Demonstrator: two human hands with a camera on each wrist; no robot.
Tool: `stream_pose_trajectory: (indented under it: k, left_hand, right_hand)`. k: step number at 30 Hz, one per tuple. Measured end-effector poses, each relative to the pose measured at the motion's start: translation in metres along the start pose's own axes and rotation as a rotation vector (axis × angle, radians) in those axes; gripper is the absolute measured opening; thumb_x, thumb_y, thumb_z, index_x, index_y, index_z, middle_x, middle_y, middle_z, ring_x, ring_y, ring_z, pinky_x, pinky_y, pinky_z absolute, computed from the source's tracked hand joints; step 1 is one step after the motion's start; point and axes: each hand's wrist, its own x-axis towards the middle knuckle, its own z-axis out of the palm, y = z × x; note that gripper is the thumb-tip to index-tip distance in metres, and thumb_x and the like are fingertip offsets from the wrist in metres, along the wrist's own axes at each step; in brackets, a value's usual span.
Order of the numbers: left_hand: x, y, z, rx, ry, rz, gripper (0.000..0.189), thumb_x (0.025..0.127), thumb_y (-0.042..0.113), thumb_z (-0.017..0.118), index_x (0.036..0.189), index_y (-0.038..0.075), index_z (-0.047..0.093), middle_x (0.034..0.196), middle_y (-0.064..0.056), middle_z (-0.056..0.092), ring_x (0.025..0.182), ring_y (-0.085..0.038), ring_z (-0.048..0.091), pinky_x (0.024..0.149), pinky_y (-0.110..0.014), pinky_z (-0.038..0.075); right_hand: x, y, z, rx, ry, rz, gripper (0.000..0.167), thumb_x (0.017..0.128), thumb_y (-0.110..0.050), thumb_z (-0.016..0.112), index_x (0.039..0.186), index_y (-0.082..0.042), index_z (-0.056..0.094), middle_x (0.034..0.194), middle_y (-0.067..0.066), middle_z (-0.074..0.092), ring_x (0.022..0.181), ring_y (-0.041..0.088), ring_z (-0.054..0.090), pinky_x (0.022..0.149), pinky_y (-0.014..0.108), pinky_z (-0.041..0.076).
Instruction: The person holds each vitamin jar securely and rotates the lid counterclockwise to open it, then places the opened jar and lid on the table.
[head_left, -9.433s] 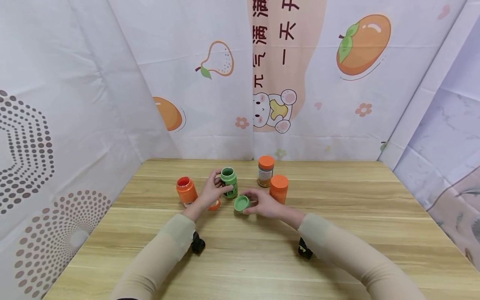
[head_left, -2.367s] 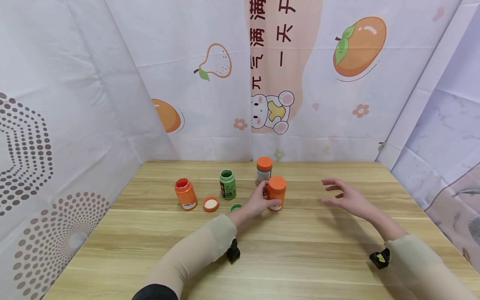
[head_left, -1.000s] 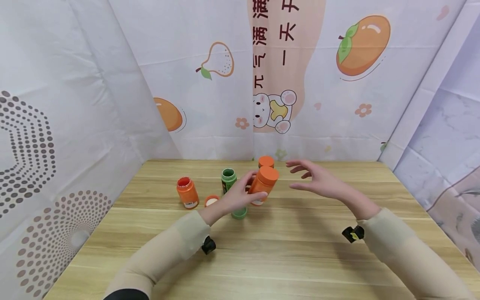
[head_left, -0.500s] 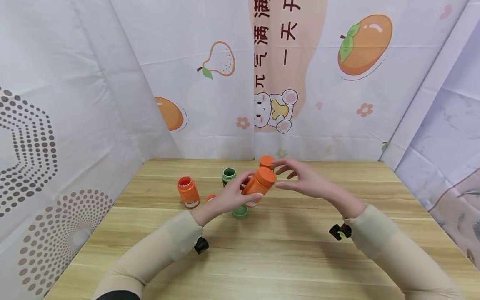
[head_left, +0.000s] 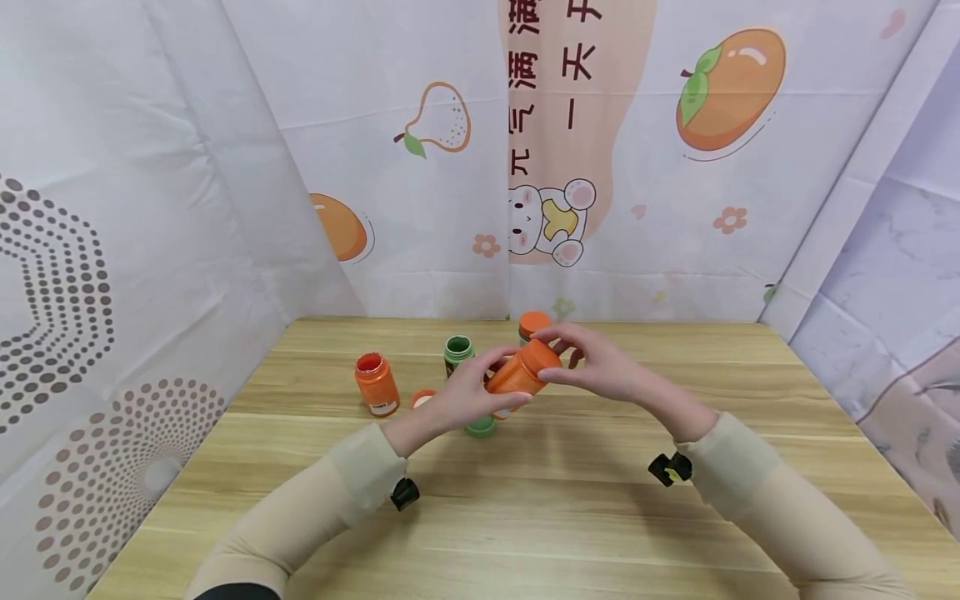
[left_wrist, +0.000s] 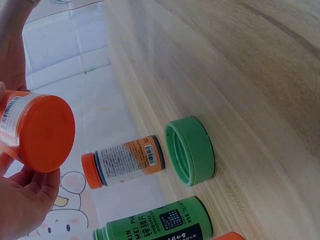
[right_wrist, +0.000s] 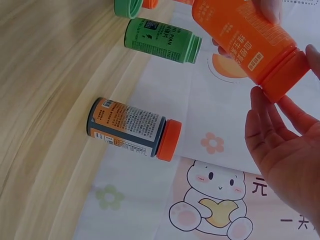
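My left hand [head_left: 467, 393] grips an orange pill bottle [head_left: 512, 382] around its body, lifted off the table and tilted to the right. Fingers and thumb of my right hand [head_left: 600, 367] pinch its orange screw cap [head_left: 542, 356], which sits on the bottle. In the right wrist view, printed text shows on the bottle [right_wrist: 245, 37] and the cap [right_wrist: 286, 77] meets its neck. The left wrist view shows the bottle's round orange base [left_wrist: 47, 134]. Below the left hand lies a green cap [head_left: 481, 427], and behind that hand stands an uncapped green bottle [head_left: 458, 348].
An uncapped orange bottle [head_left: 377, 387] stands at the left on the wooden table [head_left: 525, 517]. Its neighbour is a loose orange cap [head_left: 422, 396], partly hidden by the left hand. Behind the held bottle stands a capped grey-and-orange jar [right_wrist: 130, 127]. A printed curtain [head_left: 420, 292] hangs behind.
Earlier my hands held the green bottle and its cap; both now rest on the table. My left hand has lifted and tilted the orange bottle, and my right hand has moved left onto its cap.
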Motion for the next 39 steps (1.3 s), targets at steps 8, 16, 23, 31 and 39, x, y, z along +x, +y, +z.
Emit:
stream_pose_trajectory:
  k: [8, 16, 23, 31, 39]
  left_hand:
    - [-0.001, -0.001, -0.001, 0.029, 0.006, 0.028, 0.06, 0.084, 0.032, 0.078, 0.136, 0.015, 0.052, 0.11, 0.0, 0.065, 0.089, -0.014, 0.06, 0.072, -0.031, 0.053]
    - [0.001, -0.002, 0.0, 0.058, 0.012, 0.043, 0.059, 0.082, 0.034, 0.079, 0.132, 0.014, 0.056, 0.104, 0.002, 0.066, 0.084, -0.013, 0.06, 0.069, -0.03, 0.053]
    - [0.003, 0.0, 0.002, 0.054, 0.012, 0.037, 0.056, 0.081, 0.034, 0.08, 0.13, 0.016, 0.058, 0.102, 0.004, 0.064, 0.084, -0.013, 0.06, 0.069, -0.029, 0.053]
    - [0.004, 0.001, 0.002, 0.036, -0.048, 0.039, 0.054, 0.084, 0.032, 0.078, 0.131, 0.015, 0.058, 0.102, 0.005, 0.064, 0.083, -0.012, 0.061, 0.07, -0.03, 0.053]
    - [0.002, 0.004, 0.0, 0.046, -0.077, 0.038, 0.057, 0.084, 0.034, 0.077, 0.133, 0.014, 0.057, 0.101, 0.005, 0.064, 0.083, -0.011, 0.061, 0.071, -0.029, 0.053]
  right_hand:
    - [-0.002, 0.0, 0.002, -0.002, 0.024, -0.08, 0.043, 0.084, -0.013, 0.078, 0.122, -0.003, 0.062, 0.102, 0.002, 0.059, 0.092, 0.02, 0.059, 0.075, 0.033, 0.052]
    - [-0.003, 0.002, 0.001, 0.011, 0.011, -0.103, 0.044, 0.082, -0.008, 0.078, 0.123, 0.0, 0.062, 0.101, 0.002, 0.056, 0.09, 0.023, 0.059, 0.083, 0.041, 0.051]
    - [-0.006, 0.004, 0.0, 0.022, 0.012, -0.1, 0.045, 0.082, -0.007, 0.078, 0.123, 0.002, 0.061, 0.103, 0.004, 0.055, 0.091, 0.018, 0.059, 0.086, 0.039, 0.051]
    - [-0.011, 0.005, -0.003, 0.014, -0.019, -0.141, 0.048, 0.081, -0.005, 0.078, 0.124, 0.003, 0.06, 0.105, 0.004, 0.057, 0.095, 0.019, 0.061, 0.085, 0.036, 0.053]
    - [-0.014, 0.002, -0.009, 0.033, -0.072, -0.148, 0.055, 0.082, -0.005, 0.077, 0.132, 0.0, 0.055, 0.118, 0.008, 0.058, 0.104, 0.022, 0.059, 0.085, 0.037, 0.052]
